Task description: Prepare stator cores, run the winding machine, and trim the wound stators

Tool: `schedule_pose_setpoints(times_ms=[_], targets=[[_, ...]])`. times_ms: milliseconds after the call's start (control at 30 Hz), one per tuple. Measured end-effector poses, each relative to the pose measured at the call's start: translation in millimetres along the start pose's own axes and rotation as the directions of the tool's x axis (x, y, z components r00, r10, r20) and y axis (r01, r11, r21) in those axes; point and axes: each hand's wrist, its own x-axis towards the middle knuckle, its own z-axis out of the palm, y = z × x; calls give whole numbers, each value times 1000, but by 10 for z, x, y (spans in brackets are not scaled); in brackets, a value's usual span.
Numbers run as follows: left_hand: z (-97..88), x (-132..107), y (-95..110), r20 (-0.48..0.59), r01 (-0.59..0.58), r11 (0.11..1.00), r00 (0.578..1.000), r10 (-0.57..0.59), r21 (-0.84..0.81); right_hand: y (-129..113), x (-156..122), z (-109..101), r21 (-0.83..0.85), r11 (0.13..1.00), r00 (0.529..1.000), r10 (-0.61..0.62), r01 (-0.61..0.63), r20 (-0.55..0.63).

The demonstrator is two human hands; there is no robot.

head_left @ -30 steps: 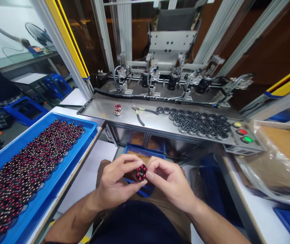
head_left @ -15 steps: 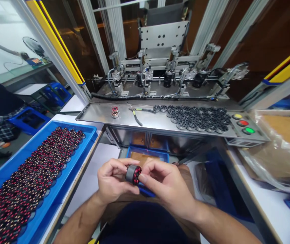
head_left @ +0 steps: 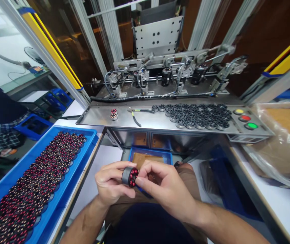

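- Ring [head_left: 129, 177]: held in front of the body, above the lap, between both hands. It lies on its side, grey wall to the left and red face to the right.
- Tray [head_left: 86, 149]: blue, on the left-hand table. Its packed rings [head_left: 38, 179] lean and overlap in rows, presumably to save space and keep the red and copper faces visible.
- Left hand [head_left: 109, 183]: fingers and thumb are opened to the ring's width, closed around its grey wall. This grip appears to steady the part and leave the red face exposed.
- Two loose rings [head_left: 114, 115]: one red, one copper, side by side near the left end of the metal shelf [head_left: 99, 115], well apart from the dark parts.
- Pliers [head_left: 136, 120]: on the shelf, handles spread. The position seems chosen for easy reach.
- Right hand [head_left: 164, 189]: thumb and forefinger are narrow, nearly pinched, at the red face. Whether they hold anything small cannot be told.
- Dark rings [head_left: 198, 117]: grouped closely on the right of the shelf, probably for orderly pick-up.
- Buttons [head_left: 245, 118]: yellow, red and green, at the shelf's right end, apparently clear of the parts.
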Motion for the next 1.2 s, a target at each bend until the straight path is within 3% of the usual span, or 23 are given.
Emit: schedule_pose_setpoints(times_ms=[500,1067,1200], targets=[[7,-37,16,-57,39,999,998,-40,-19,47,-45,72,-123,972,975,-209,199,-69],[1,-55,-16,-53,47,995,997,-52,-87,-27,-43,104,-205,960,975,-210,191,-75],[-11,-24,-14,-22,-17,999,1000,16,-40,-47,-36,78,-203,963,980,-193,178,-54]])
